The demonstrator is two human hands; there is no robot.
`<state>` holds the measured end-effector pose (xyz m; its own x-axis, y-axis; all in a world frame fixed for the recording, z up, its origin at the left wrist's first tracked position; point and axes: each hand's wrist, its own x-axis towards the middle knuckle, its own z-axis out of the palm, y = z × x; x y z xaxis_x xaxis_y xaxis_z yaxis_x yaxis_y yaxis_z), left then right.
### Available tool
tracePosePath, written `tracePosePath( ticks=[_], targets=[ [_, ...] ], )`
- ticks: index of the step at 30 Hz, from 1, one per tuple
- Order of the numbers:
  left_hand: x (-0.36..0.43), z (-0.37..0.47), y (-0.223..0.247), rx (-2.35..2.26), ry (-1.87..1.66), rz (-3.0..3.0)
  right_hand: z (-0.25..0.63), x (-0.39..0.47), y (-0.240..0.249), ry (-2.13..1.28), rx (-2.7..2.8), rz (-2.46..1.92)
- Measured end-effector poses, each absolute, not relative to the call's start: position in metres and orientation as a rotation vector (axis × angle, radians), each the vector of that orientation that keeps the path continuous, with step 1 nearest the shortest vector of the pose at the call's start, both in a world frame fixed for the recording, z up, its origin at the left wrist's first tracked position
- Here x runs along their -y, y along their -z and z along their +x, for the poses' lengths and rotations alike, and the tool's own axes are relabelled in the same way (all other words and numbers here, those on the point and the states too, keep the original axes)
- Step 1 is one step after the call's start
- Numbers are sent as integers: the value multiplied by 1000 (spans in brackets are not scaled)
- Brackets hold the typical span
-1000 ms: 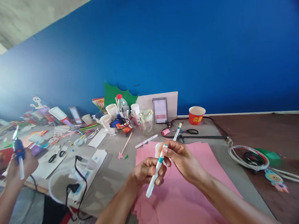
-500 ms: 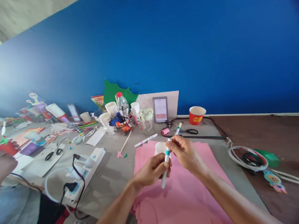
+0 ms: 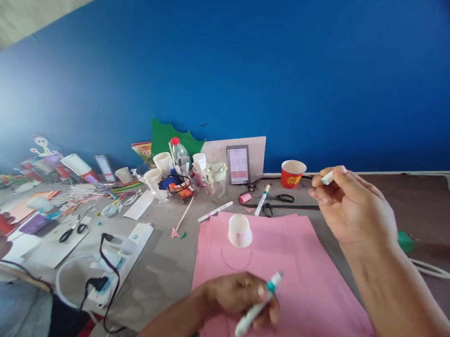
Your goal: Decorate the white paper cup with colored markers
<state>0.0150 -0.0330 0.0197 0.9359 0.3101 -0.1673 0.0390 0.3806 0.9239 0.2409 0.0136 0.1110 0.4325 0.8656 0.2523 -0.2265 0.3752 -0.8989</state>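
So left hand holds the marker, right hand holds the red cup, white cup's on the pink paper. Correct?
One miss: the head view shows the right hand holding a cap, not the red cup. Left hand on the marker and white cup on the pink paper are right.

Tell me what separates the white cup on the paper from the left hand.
In the head view, pink paper bearing a faint curved line lies between the cup and the left hand.
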Motion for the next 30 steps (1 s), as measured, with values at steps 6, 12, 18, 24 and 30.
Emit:
tracePosePath(
  ticks=[6,12,18,24,30],
  targets=[
    [16,9,-10,-338,-529,1110,232,-13,-112,-1086,922,-894],
    [16,1,-3,-386,-575,1074,208,-18,-88,-1254,996,-972],
    [15,1,-1,-317,-544,1013,199,-15,-79,-1272,1065,-1101],
    [17,5,-2,-296,-601,890,198,-6,-86,-1223,1287,-1034],
    [14,5,-4,-287,-649,866,196,10,-84,-1139,1870,-1136]
  ],
)
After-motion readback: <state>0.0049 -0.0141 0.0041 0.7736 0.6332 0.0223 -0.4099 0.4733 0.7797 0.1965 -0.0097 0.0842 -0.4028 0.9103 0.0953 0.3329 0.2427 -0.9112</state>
